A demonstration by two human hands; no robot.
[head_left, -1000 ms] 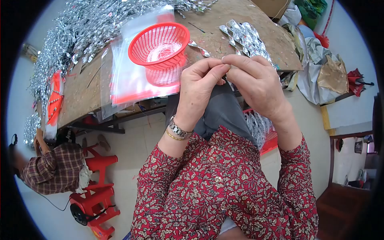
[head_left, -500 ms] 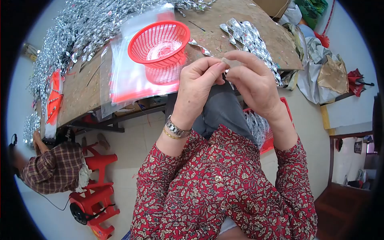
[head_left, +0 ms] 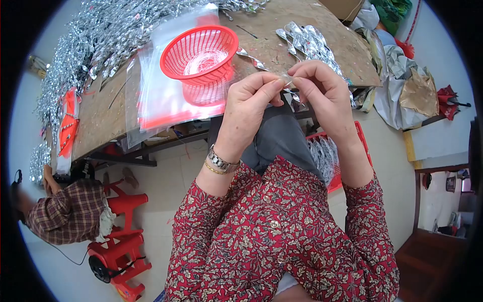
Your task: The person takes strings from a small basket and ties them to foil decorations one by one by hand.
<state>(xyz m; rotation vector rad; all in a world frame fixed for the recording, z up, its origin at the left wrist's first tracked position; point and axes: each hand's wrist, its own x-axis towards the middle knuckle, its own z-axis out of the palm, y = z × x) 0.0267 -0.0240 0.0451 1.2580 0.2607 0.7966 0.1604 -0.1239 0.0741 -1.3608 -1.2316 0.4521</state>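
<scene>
My left hand [head_left: 251,103] is closed in a pinch, thumb against forefinger, with a metal watch on its wrist. Facing it, my right hand [head_left: 324,98] pinches too, its fingers curled. A thin translucent strand [head_left: 287,79] runs between the two sets of fingertips; its ends are hidden. Just below the fingertips shows a silver foil twist [head_left: 295,95], partly covered by the fingers. Left of my hands a red plastic basket [head_left: 173,53] holds a coil of pale strings [head_left: 206,63]. Another foil twist [head_left: 253,59] lies on the table beside the basket.
Clear plastic bags [head_left: 151,100] lie under the basket on the wooden table [head_left: 347,48]. Silver foil garlands [head_left: 110,35] heap at the back left, and a bundle [head_left: 314,45] lies right. A red crate [head_left: 362,143] stands by my knee. A person [head_left: 70,211] sits near red stools [head_left: 126,206].
My right hand has moved slightly right, away from the left fingertips, opening a small gap with the strand between. The foil twist below now shows more. My left hand has barely moved.
</scene>
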